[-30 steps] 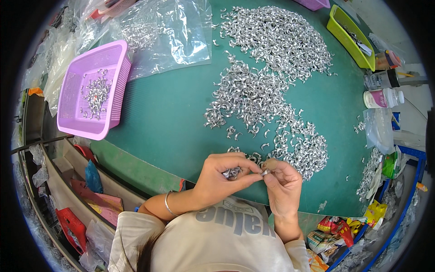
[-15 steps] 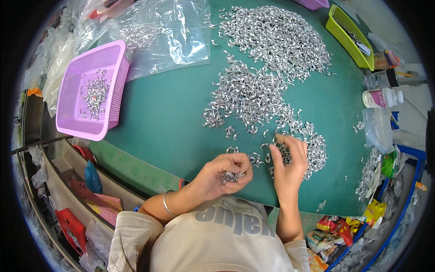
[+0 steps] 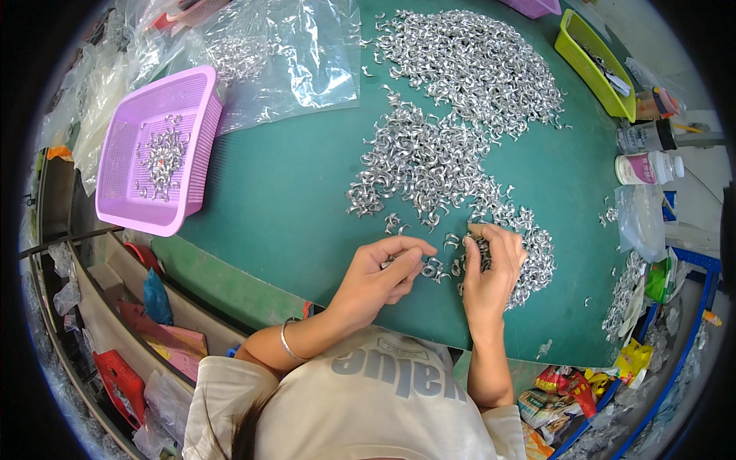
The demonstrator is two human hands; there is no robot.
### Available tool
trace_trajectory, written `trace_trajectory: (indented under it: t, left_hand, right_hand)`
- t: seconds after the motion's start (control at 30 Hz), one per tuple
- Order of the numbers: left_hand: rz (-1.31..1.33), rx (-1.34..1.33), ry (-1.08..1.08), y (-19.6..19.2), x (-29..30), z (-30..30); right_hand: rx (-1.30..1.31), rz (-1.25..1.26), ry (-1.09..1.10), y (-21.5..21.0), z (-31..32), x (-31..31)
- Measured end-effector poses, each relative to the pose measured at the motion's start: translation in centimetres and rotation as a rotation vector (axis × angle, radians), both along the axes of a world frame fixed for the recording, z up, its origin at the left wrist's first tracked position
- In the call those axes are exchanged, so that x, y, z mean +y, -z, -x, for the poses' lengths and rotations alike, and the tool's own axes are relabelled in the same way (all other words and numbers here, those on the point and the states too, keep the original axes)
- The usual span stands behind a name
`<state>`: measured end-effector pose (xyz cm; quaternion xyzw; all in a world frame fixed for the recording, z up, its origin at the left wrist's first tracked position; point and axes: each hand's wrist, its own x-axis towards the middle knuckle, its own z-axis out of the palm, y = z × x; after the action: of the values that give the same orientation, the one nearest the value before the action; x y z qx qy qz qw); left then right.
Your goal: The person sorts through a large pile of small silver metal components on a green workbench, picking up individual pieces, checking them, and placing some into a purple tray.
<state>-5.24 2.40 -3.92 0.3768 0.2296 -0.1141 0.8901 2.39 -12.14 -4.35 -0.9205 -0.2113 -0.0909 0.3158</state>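
Note:
Small silver crescent-shaped metal pieces point(image 3: 429, 157) lie in a spread on the green table point(image 3: 284, 199). My left hand point(image 3: 387, 272) is curled with its back turned up, just left of a few loose pieces point(image 3: 435, 268). Its fingers hide the handful of metal pieces that the earlier frame shows in the palm. At the near right end of the spread, my right hand point(image 3: 493, 264) pinches with thumb and forefinger at a curved metal piece. Its other fingers bend over the pieces under them.
A purple basket point(image 3: 203, 146) with some metal pieces stands at left. Beside it lies a clear plastic bag point(image 3: 318, 69). A larger heap point(image 3: 479, 65) is at the back. A yellow-green bin point(image 3: 571, 54) and a white bottle point(image 3: 640, 169) line the right edge.
My left hand has rolled over, so its back now faces up and the handful is hidden. My right thumb and fingers have drawn closer together among the metal pieces.

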Motion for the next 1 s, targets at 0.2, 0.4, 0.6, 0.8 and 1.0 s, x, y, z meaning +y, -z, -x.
trace_trajectory:
  t: [0.2,0.4,0.6,0.8,1.0]
  left_hand:
    - [-0.06,0.006,0.006,-0.3,-0.1,0.2]
    - [-0.066,0.021,0.015,-0.7,-0.2,0.1]
    - [-0.154,0.013,0.028,-0.7,0.4,0.5]
    - [-0.568,-0.4,0.33,-3.6,2.5,0.3]
    - [-0.446,-1.975,0.931,-11.9,9.4,3.2]
  right_hand:
    - [-0.076,0.298,-0.131,0.0,-0.4,-0.1]
    - [0.02,0.077,-0.109,-0.8,-0.9,-1.3]
    - [-0.12,0.106,0.394,-0.9,-8.5,-12.1]
    - [-0.194,0.343,0.638,3.3,-15.4,-23.2]
    - [-0.085,0.016,0.406,1.1,-10.5,-18.7]
